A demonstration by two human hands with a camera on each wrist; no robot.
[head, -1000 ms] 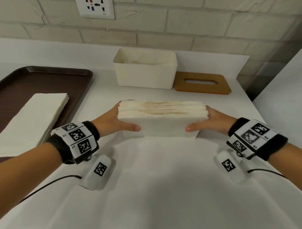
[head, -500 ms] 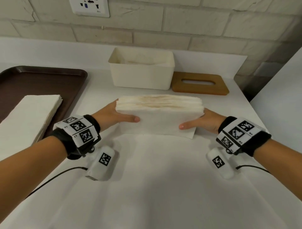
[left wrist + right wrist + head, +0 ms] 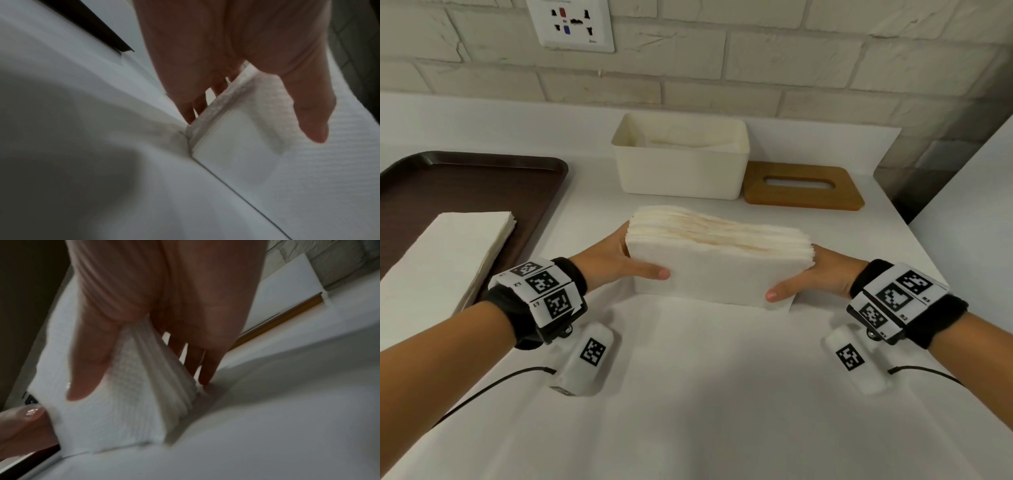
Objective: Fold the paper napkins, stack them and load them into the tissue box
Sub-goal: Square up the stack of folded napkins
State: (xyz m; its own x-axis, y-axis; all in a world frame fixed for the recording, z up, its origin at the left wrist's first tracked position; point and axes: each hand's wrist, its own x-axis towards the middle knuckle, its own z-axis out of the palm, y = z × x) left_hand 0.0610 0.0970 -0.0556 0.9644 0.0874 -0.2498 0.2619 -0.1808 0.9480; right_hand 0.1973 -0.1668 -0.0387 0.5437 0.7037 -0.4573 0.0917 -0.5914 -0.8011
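A thick stack of folded white napkins (image 3: 719, 263) stands on its long edge on the white counter, its brownish fold edges facing up. My left hand (image 3: 616, 260) grips its left end, thumb across the front and fingers behind. My right hand (image 3: 818, 274) grips the right end the same way. In the left wrist view my left hand (image 3: 236, 56) pinches the stack (image 3: 236, 133). The right wrist view has my right hand (image 3: 164, 296) squeezing the stack (image 3: 123, 410). The open white tissue box (image 3: 681, 174) stands just behind the stack, some paper lying in it.
The wooden slotted lid (image 3: 801, 197) lies flat to the right of the box. A dark brown tray (image 3: 465, 185) at the left holds a pile of unfolded napkins (image 3: 445, 260). A brick wall with a socket runs behind. The counter's right edge is near.
The stack has turned a little, its right end coming nearer to me. Both hands keep their hold on its ends.
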